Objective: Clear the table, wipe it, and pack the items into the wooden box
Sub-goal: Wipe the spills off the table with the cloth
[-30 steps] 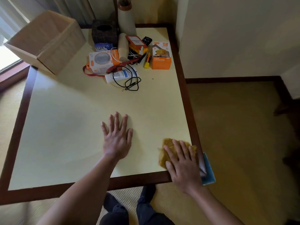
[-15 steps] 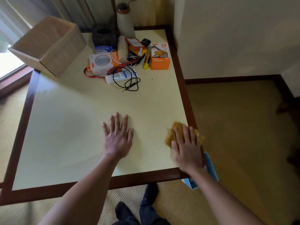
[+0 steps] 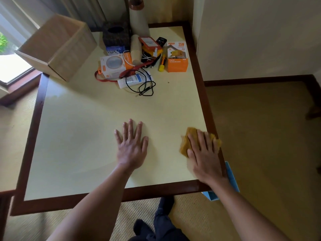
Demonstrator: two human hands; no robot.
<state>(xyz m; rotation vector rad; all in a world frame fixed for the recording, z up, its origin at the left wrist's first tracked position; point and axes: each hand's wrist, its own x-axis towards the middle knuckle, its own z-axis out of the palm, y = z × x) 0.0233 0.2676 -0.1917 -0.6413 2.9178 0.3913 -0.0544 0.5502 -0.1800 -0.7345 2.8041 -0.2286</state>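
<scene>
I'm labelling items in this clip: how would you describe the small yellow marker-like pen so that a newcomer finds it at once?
Start at the pile of items at the far end of the table, then find the orange box marked FAST CHARGER at the pile's right edge. The yellow pen lies just left of that box, pointing toward the viewer. It is the only slim, bright yellow stick there.

cloth (image 3: 185, 141): mostly under right hand (image 3: 204, 153) | blue object (image 3: 231, 178): mostly behind table edge (image 3: 156, 190)

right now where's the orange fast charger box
In the head view, the orange fast charger box stands at the table's far right edge, beside the yellow pen.
</scene>
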